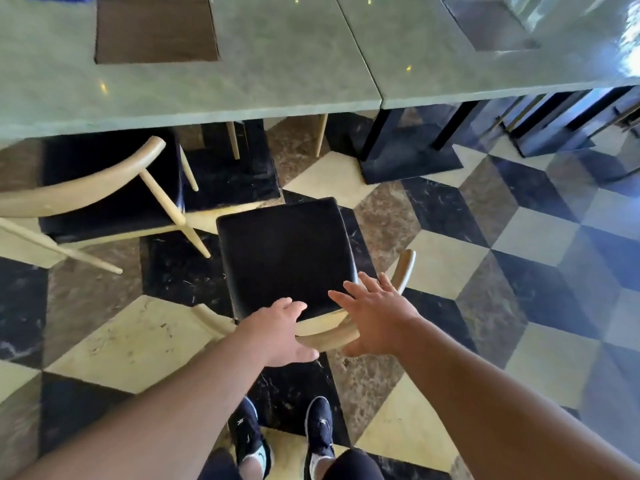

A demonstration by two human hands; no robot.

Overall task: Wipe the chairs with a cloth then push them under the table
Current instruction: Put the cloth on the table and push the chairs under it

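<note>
A chair with a black seat (284, 254) and a curved pale wooden backrest (332, 336) stands on the floor in front of me, clear of the table. My left hand (280, 334) grips the backrest rail from above. My right hand (374, 313) hovers over the rail's right side with fingers spread, holding nothing. A second, similar chair (104, 188) sits to the left, its seat partly under the grey-green table (207, 95). No cloth is in view.
Two stone-look tabletops meet edge to edge; a second top (485, 74) lies to the right. Dark placemats (156, 29) rest on them. Black pedestal bases (408, 157) stand under the tables. The floor is chequered marble. My shoes (284, 434) are at the bottom.
</note>
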